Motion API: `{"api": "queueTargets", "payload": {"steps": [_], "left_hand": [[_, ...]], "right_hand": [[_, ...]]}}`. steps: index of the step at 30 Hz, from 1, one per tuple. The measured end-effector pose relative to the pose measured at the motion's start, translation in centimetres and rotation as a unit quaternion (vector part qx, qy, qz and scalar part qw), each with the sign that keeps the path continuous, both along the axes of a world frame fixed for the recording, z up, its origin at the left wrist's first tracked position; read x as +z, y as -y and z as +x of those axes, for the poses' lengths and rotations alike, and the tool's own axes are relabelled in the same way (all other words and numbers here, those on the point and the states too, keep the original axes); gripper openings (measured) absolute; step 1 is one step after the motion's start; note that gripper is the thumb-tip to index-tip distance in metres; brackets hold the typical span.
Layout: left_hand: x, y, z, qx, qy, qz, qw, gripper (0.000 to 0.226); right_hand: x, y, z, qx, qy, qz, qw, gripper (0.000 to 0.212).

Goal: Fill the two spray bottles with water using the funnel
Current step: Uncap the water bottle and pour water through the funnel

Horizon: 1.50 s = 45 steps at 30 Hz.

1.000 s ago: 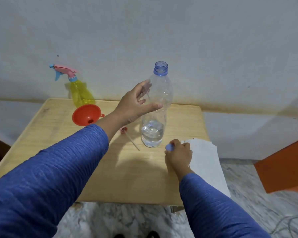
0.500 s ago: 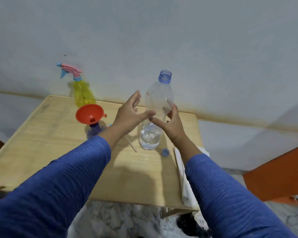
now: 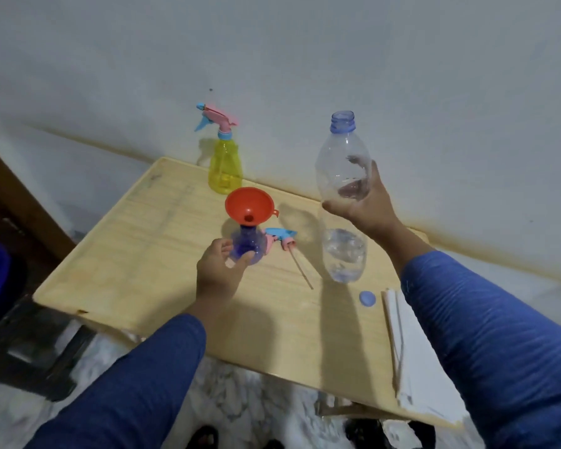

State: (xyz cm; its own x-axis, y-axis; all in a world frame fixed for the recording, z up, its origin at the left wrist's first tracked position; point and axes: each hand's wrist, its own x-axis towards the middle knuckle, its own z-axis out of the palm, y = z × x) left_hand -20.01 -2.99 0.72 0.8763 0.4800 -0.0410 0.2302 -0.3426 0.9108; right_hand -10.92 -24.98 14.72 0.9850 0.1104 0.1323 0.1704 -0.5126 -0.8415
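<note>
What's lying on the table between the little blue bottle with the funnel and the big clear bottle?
In the head view, the detached spray head with its tube.

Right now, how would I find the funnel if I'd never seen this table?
Look at the wooden table by the wall. In front of the yellow spray bottle stands a blue bottle, held by the left hand. The funnel sits in its neck, the only orange cone.

head: worn | faces forward-down | near table [image 3: 143, 254] | single view
</note>
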Motion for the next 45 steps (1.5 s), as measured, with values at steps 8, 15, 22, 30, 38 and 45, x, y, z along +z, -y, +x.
{"api": "queueTargets", "payload": {"steps": [8,15,22,30,38,45], "left_hand": [[-1.5,-2.6,3.9,-0.146,-0.016,0.035,0.989,0.047],[-2.6,-3.5,5.1,-0.157,-0.006,0.032,0.987,0.047],[-3.5,-3.6,4.8,-0.151,-0.002,0.005,0.989,0.048],[-3.3,-3.6,4.5,-0.145,0.01,-0.034,0.989,0.046],[-2.9,-3.4,4.3,-0.145,0.012,-0.053,0.988,0.051],[-2.9,-3.5,4.3,-0.144,0.002,-0.056,0.988,0.051]], "right_hand": [[1.7,-2.1,-0.9,0.0,-0.025,-0.13,0.991,0.086],[1.7,-2.4,-3.1,-0.004,-0.067,-0.247,0.967,0.09],[1.0,-2.9,-3.7,-0.006,-0.095,-0.342,0.935,0.097],[0.6,-3.5,-3.5,0.002,-0.091,-0.394,0.914,0.096],[0.8,-3.5,-3.0,0.007,-0.075,-0.455,0.887,0.094],[1.0,-3.5,-2.6,0.01,-0.054,-0.51,0.858,0.096]]}}
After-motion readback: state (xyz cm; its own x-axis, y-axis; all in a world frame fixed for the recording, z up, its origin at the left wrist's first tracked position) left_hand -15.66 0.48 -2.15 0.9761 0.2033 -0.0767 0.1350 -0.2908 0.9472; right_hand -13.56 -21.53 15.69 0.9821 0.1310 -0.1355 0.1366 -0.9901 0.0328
